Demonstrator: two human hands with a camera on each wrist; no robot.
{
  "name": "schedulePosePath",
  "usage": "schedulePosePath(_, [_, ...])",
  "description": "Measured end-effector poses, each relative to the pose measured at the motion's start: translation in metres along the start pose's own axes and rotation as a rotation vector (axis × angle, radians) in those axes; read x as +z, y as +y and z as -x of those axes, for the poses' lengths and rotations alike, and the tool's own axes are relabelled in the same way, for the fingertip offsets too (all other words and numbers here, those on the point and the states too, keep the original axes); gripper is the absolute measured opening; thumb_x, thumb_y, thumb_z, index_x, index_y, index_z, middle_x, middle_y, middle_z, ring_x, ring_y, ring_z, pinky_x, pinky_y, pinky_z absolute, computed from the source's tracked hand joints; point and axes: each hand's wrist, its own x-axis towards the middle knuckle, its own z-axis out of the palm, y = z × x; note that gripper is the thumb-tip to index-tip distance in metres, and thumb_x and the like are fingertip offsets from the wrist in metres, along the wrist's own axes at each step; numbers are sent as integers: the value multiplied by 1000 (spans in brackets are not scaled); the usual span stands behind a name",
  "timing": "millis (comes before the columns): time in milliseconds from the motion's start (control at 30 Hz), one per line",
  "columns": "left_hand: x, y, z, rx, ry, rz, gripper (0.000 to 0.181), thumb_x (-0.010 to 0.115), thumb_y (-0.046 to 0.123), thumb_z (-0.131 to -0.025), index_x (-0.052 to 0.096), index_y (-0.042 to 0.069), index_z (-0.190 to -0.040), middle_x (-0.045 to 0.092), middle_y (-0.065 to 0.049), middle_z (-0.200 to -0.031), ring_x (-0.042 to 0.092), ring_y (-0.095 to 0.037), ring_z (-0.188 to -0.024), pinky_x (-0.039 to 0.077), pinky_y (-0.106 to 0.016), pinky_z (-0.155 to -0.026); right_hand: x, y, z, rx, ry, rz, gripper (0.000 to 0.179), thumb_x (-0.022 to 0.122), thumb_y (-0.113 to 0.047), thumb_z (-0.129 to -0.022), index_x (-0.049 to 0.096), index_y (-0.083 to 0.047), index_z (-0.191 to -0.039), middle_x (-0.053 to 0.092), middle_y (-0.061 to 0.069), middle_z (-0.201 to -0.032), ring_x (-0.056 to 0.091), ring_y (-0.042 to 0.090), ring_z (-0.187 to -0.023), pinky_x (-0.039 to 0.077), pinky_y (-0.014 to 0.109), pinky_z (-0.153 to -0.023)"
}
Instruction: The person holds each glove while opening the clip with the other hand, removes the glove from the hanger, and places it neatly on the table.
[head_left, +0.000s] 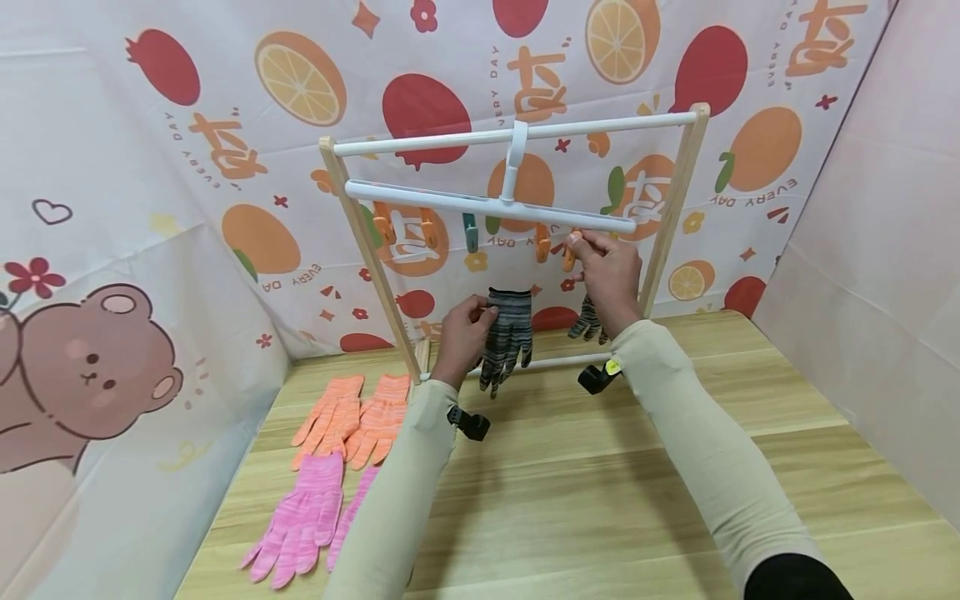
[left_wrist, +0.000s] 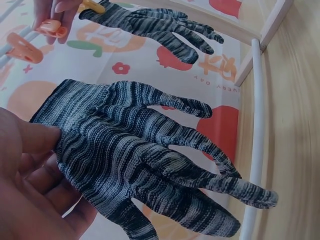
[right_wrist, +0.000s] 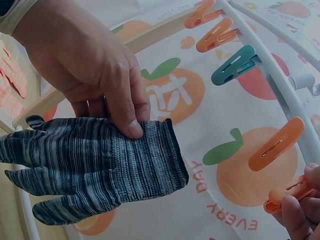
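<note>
My left hand (head_left: 461, 342) pinches a grey-and-black striped knit glove (head_left: 512, 327) by the side of its cuff; the fingers of the glove hang down. Between thumb and fingers my right hand (head_left: 613, 279) pinches an orange clip (right_wrist: 290, 194) near the right end of a white hanger (head_left: 450, 200). Apart from that clip hangs the glove in my left hand. A second striped glove (left_wrist: 155, 27) hangs from a yellow-orange clip (left_wrist: 94, 6) farther right, partly hidden behind my right hand in the head view. Other orange clips (head_left: 429, 227) and a teal clip (head_left: 470, 233) dangle along the hanger.
The hanger hooks over the white top bar (head_left: 600, 127) of a wooden-sided rack (head_left: 675, 200). Orange gloves (head_left: 330, 417) and pink gloves (head_left: 303, 517) lie on the wooden table (head_left: 570, 500) at the left. A fruit-print cloth (head_left: 300, 167) hangs behind.
</note>
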Motion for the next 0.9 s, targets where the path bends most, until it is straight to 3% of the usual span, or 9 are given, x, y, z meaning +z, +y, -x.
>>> schedulePosePath(267, [-3,-2,4,-28,-11,19,19,62,22,-103,71,9,-113,61,-2,-80,47,-20,-73,38,-34,-67,0,-3,-1,21,4,-3,35,71,-35,-96,75,-14,-123,76,7,-109,65,10,-62,54,22,-58])
schedulePosePath(433, [-4,-2,7,-11,-18,8,16,61,22,-103,69,8,-108,56,-3,-75,45,-22,-70,37,-37,-67,-1,-3,-1,2,-1,7,34,70,-36,-97,75,-14,-123,76,6,-107,65,11,-66,55,23,-61])
schedulePosePath(500, [-4,-3,9,1,-19,-12,15,61,21,-103,67,8,-104,52,-2,-73,44,-23,-68,37,-40,-71,-1,-2,-1,-5,-2,12,34,70,-36,-97,75,-14,-123,76,6,-106,64,11,-65,55,23,-60])
schedulePosePath(567, [-3,-5,10,13,-14,-41,13,61,20,-103,65,8,-102,50,-2,-72,45,-22,-68,43,-40,-87,-1,-1,0,-5,-3,17,35,70,-36,-97,75,-13,-123,76,5,-106,64,11,-63,54,24,-60])
schedulePosePath(633, [-2,-7,12,7,-13,-46,13,62,20,-103,62,8,-99,46,-1,-72,43,-22,-68,40,-41,-88,-1,-1,0,-9,-6,21,35,70,-36,-97,75,-13,-123,76,5,-105,65,13,-63,54,24,-59])
schedulePosePath(733, [1,-11,15,-9,-22,-31,14,61,20,-103,60,8,-96,42,-1,-71,42,-22,-68,42,-37,-82,-1,0,2,-13,-10,21,36,69,-36,-98,75,-11,-124,76,6,-106,67,15,-69,54,23,-60])
schedulePosePath(800, [2,-13,16,-22,-32,-10,14,62,20,-103,61,8,-96,42,-1,-72,40,-21,-67,34,-37,-68,-1,1,2,-17,-12,13,36,69,-35,-98,74,-11,-125,76,6,-108,68,16,-75,55,23,-62])
schedulePosePath(900, [4,-15,17,-16,-36,-5,14,62,20,-103,65,7,-99,44,-2,-72,42,-20,-67,35,-34,-65,-2,1,3,-18,-10,6,36,69,-35,-98,74,-11,-124,76,6,-109,68,18,-81,56,23,-63])
